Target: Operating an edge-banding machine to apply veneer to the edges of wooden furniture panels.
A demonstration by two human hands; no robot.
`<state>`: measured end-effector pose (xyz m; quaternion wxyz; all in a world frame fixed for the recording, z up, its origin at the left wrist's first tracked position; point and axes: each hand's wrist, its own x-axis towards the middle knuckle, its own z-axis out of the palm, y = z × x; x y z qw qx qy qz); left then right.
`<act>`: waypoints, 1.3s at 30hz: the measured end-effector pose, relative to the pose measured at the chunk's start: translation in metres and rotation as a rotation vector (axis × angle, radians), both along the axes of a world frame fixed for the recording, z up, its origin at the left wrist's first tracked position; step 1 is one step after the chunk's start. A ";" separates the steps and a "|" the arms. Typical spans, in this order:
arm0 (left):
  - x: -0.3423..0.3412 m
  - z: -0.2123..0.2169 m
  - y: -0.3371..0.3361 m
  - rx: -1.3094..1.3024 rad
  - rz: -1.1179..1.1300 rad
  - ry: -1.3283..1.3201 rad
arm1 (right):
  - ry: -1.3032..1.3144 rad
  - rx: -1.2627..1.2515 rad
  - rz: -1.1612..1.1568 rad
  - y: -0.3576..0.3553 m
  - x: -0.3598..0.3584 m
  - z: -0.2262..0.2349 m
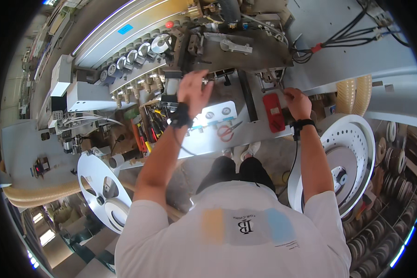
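My left hand is raised over the near side of the machine, by a dark metal block and a row of brass fittings. Its fingers are stretched out and somewhat apart, with nothing seen in them. To the right, my right hand is closed, thumb and fingertips together beside a small metal bracket at the machine's edge. What it pinches, if anything, is too small to make out. A red case lies just left of that hand. Between the hands, scissors with orange handles rest on the metal ledge.
A tray of pliers and screwdrivers sits left of the gauge panel. White reels flank me, a slotted one at left and a perforated one at right. Ribbed hoses and black cables run at the right.
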<state>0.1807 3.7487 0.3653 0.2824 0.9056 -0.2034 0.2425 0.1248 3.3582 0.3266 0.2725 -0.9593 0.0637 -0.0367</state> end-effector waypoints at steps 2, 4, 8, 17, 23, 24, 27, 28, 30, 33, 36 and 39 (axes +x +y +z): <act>0.002 0.004 0.042 0.059 0.030 0.102 | -0.021 -0.018 0.011 0.003 0.016 -0.005; 0.005 0.000 0.073 0.084 0.055 0.132 | 0.011 0.035 0.039 0.010 0.033 -0.012; 0.006 -0.013 0.097 0.339 0.048 0.123 | 0.028 0.003 0.054 0.028 0.069 -0.018; 0.008 -0.024 0.102 0.351 0.029 0.164 | 0.017 -0.051 0.009 0.062 0.149 -0.037; 0.011 -0.027 0.103 0.364 0.031 0.170 | -0.095 -0.042 0.001 0.083 0.183 -0.034; 0.011 -0.027 0.104 0.362 0.027 0.161 | -0.078 0.020 0.013 0.082 0.184 -0.034; 0.009 -0.027 0.106 0.354 0.034 0.162 | -0.002 0.016 0.078 0.068 0.173 -0.028; 0.009 -0.027 0.109 0.355 0.037 0.168 | 0.051 -0.043 0.121 0.061 0.167 -0.026; 0.009 -0.026 0.110 0.346 0.046 0.175 | 0.083 -0.098 0.142 0.034 0.151 -0.029; 0.010 -0.025 0.109 0.332 0.032 0.181 | 0.100 -0.213 0.152 0.031 0.159 -0.039; 0.011 -0.027 0.109 0.309 0.024 0.174 | -0.002 -0.260 0.199 0.050 0.189 -0.050; 0.010 -0.029 0.109 0.298 0.028 0.197 | -0.059 -0.339 0.230 0.069 0.211 -0.057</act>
